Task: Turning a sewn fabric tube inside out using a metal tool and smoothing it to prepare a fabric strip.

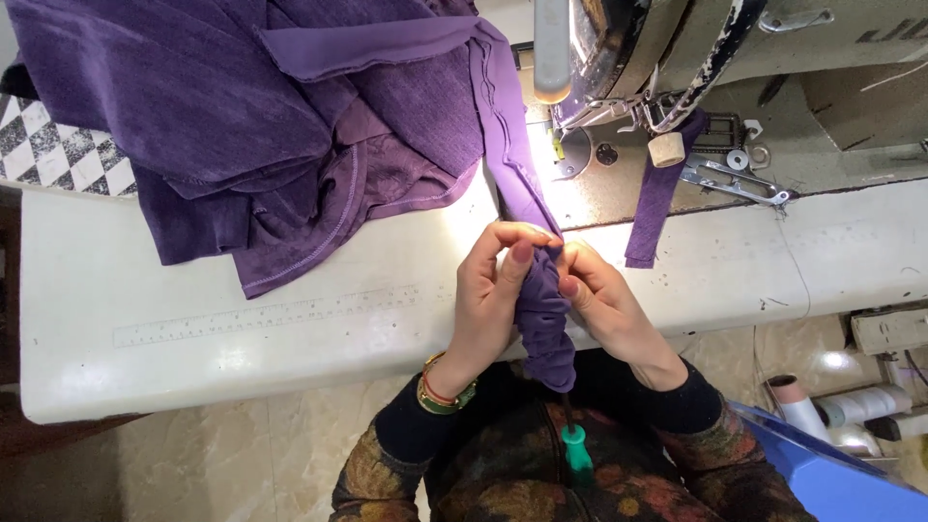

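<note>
A: What lies at the far left?

B: A patch of black-and-white checked cloth (58,150) at the table's back edge. Below it runs the white table (193,367), with one ruler (271,316) set flat into its top. Under the table's near edge the floor (193,454) shows pale, glossy tiles.

A: And over the table?

B: One heap of purple fabric (242,116), folded on itself, with a stitched hem showing. From it one narrow strip (512,164) runs down toward the person's hands.

A: How do the hands stand?

B: There are two. The left hand (488,290) has its grip closed on the gathered tube (543,319) of purple cloth, thumb and fingers pinching its top. A few bangles (440,391) sit on that wrist. The right hand (599,300) pinches the same tube from the other side, just opposite. The tube hangs bunched between both hands over the table's near edge, in front of the person's chest.

A: Anything below it?

B: One thin dark rod comes out of the tube's lower end, ending in a green handle (578,454) over the lap.

A: And to the right?

B: One sewing machine (677,48), its lamp bright on the table. A second purple strip (657,203) hangs by it. Lower right, two thread cones (797,401) lie beside a blue thing (831,474).
</note>
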